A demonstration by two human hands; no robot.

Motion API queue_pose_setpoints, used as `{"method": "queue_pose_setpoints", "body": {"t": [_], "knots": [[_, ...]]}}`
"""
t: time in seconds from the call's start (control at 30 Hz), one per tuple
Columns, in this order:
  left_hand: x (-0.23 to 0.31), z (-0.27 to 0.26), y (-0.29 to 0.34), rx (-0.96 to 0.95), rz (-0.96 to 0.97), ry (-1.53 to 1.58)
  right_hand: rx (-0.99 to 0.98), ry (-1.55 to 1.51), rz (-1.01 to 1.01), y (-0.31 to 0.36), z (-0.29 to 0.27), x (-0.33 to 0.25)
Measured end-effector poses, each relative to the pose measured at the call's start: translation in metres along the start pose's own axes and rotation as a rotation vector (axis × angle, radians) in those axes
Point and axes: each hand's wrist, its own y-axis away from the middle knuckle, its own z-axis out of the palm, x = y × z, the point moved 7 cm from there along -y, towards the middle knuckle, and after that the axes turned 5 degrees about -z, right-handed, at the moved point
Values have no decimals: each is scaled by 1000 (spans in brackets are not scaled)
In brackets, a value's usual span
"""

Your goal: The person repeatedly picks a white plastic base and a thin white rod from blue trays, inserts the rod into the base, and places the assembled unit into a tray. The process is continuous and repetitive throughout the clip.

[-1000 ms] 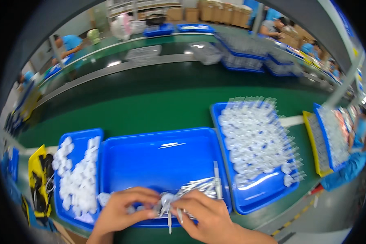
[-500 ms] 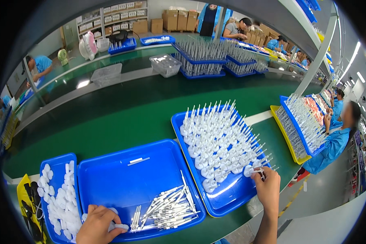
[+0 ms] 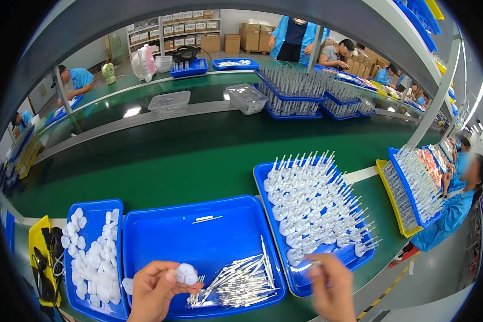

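My left hand (image 3: 158, 290) is closed, pinching a round white plastic piece (image 3: 187, 273) with a lobed outline above the front of the middle blue tray (image 3: 161, 241). Beside it in that tray lies a heap of thin white sticks (image 3: 241, 282). My right hand (image 3: 333, 287) is smeared by motion near the front of the right blue tray (image 3: 299, 288); I cannot tell whether its fingers hold anything. Rows of white round pieces with upright sticks (image 3: 308, 209) fill most of that tray. Loose white round pieces (image 3: 94, 263) are piled in the narrow left blue tray (image 3: 99, 206).
A yellow tray (image 3: 35, 236) with black tools or cables stands far left. Across the green bench (image 3: 145, 166) are clear plastic boxes (image 3: 247, 97) and stacked blue trays of upright sticks (image 3: 292, 88). A co-worker in blue (image 3: 451, 209) sits at right beside another stick-filled tray (image 3: 413, 182).
My right hand has let go of a stick-bearing piece in the right tray and drawn back toward me. My left hand has lifted a white round piece from the tray's front. The view has shifted.
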Motion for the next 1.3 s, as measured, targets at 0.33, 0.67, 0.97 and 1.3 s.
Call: {"method": "queue_pose_setpoints", "body": {"t": [0.33,0.67,0.97,1.3], "knots": [[-6,4,-8,-199,-101,269,-483,-463,-161,-26,115,-61],[-5,-1,-3,-224,-62,213,-461,-384,-135,-20,131,-56],[10,2,1,-192,325,-115,-605,-313,-173,-21,133,-54],[14,12,2,-244,345,-125,-612,-426,-173,-16,135,-49]]}}
